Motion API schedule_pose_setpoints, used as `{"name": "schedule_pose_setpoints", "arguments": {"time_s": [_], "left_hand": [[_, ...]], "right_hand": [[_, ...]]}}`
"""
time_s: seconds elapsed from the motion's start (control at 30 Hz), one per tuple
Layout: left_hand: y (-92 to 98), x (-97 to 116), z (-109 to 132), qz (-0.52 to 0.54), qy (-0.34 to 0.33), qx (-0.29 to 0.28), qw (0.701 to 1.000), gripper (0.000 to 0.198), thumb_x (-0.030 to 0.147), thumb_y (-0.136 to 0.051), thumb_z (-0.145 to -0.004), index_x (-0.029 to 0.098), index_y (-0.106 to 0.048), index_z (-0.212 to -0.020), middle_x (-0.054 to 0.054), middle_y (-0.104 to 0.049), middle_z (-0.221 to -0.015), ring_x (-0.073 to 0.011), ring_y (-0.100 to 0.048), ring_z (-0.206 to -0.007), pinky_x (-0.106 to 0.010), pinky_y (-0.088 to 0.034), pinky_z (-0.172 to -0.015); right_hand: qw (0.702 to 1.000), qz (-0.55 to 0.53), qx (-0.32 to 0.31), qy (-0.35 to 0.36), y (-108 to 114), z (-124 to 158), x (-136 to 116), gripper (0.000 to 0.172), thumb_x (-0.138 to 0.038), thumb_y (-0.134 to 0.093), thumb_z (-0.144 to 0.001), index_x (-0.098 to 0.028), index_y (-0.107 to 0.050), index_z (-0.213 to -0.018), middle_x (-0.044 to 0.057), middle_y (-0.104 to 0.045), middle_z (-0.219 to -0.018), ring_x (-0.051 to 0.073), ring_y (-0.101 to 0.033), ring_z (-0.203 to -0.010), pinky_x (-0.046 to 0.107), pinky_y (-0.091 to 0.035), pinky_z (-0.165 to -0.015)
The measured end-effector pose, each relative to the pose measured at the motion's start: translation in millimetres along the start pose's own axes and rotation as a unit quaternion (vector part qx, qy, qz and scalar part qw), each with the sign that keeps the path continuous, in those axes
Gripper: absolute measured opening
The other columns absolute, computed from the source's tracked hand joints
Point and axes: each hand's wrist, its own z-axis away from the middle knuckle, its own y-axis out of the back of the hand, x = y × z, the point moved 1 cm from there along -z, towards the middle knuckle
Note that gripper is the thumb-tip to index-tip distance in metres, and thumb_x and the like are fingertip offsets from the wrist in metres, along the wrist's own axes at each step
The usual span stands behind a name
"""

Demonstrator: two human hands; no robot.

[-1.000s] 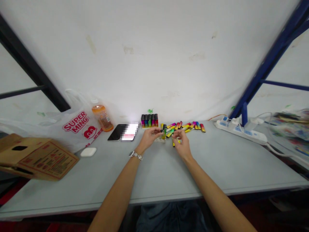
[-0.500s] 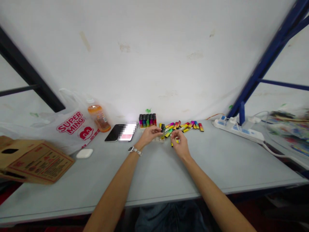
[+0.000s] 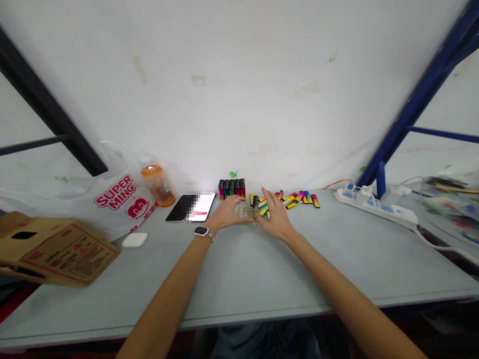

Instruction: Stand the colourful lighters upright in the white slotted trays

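My left hand (image 3: 225,213), with a watch on its wrist, grips the left side of a clear plastic tray (image 3: 244,211) with rows of round hollows. A few black-topped lighters (image 3: 255,202) stand upright at the tray's right end. My right hand (image 3: 276,218) is at that end, fingers stretched out and thumb close to the lighters; whether it touches them I cannot tell. Behind the tray a block of upright lighters (image 3: 232,188) stands in rows. Loose metallic lighters (image 3: 295,199) in rainbow colours lie behind and right of my right hand, which partly hides them.
On the left are a phone or tablet (image 3: 179,208) with a lit screen beside it, an orange bottle (image 3: 159,185), a white plastic bag (image 3: 90,199), a white case (image 3: 134,240) and a cardboard box (image 3: 71,252). A power strip (image 3: 377,205) lies on the right, by a blue post (image 3: 415,99).
My right hand has moved left to the tray and its fingers have spread; the yellow lighter it pinched is no longer in them. The view has shifted slightly.
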Motion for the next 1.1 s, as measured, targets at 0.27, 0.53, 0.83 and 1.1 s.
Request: {"name": "schedule_pose_setpoints", "arguments": {"time_s": [0.27, 0.53, 0.83, 1.1], "left_hand": [[-3.7, -0.7, 7.9, -0.111, 0.012, -0.070, 0.991, 0.074, 0.066, -0.072, -0.062, 0.020, -0.063, -0.119, -0.011, -0.065, -0.118, -0.0324, -0.059, -0.108, -0.042, -0.043, -0.096], [-8.7, 8.8, 15.6, -0.160, 0.019, -0.041, 0.986, 0.067, 0.069, -0.068, -0.066, 0.019, -0.065, -0.111, -0.012, -0.064, -0.110, -0.0317, -0.058, -0.104, -0.042, -0.045, -0.089], [-15.0, 5.5, 19.6, -0.175, 0.009, -0.014, 0.984, 0.059, 0.067, -0.067, -0.069, 0.017, -0.064, -0.098, -0.011, -0.064, -0.102, -0.0292, -0.059, -0.098, -0.040, -0.046, -0.084], [-14.9, 7.1, 20.2, -0.168, 0.012, -0.015, 0.986, 0.062, 0.068, -0.066, -0.069, 0.018, -0.065, -0.105, -0.012, -0.064, -0.106, -0.0299, -0.058, -0.103, -0.041, -0.045, -0.087]], "right_hand": [[0.991, -0.035, -0.128, -0.009, -7.0, -39.5, 14.3, 0.072, -0.040, -0.065, -0.079, -0.016, -0.042, -0.143, 0.016, -0.053, -0.139, 0.032, -0.049, -0.128, 0.051, -0.027, -0.110], [0.993, -0.001, -0.114, 0.018, -1.0, -42.7, 6.3, 0.070, -0.051, -0.056, -0.085, -0.021, -0.038, -0.146, 0.013, -0.048, -0.144, 0.029, -0.045, -0.131, 0.048, -0.030, -0.108], [0.978, 0.147, -0.139, 0.050, -3.4, -30.8, -23.0, 0.063, -0.052, -0.026, -0.097, -0.018, -0.031, -0.150, 0.011, -0.032, -0.155, 0.027, -0.026, -0.143, 0.055, -0.011, -0.113], [0.980, 0.127, -0.148, 0.043, 6.7, -31.1, -22.5, 0.065, -0.054, -0.026, -0.096, -0.019, -0.026, -0.151, 0.012, -0.033, -0.154, 0.026, -0.027, -0.142, 0.053, -0.015, -0.112]]}}
